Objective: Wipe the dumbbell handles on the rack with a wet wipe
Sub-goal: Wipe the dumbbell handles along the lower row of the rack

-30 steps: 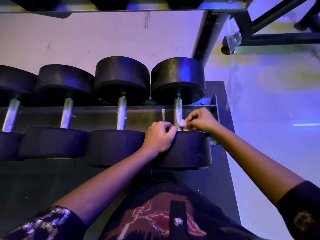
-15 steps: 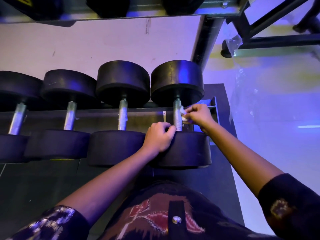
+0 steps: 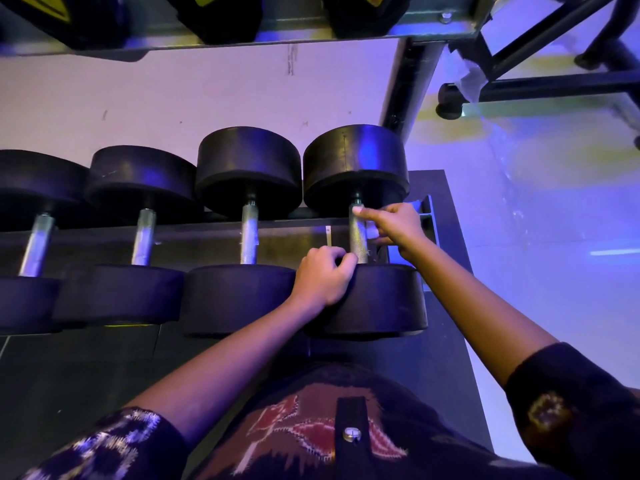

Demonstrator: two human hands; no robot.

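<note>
Right hand pinches wet wipe against handle | left hand grips dumbbell head, arm outstretched

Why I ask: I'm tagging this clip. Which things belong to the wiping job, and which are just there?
Job: right hand, pinching the wipe against the rightmost handle; left hand, gripping that dumbbell's near head; the other handles.
Just there: upper-shelf dumbbells; black frame at right; wall.
</note>
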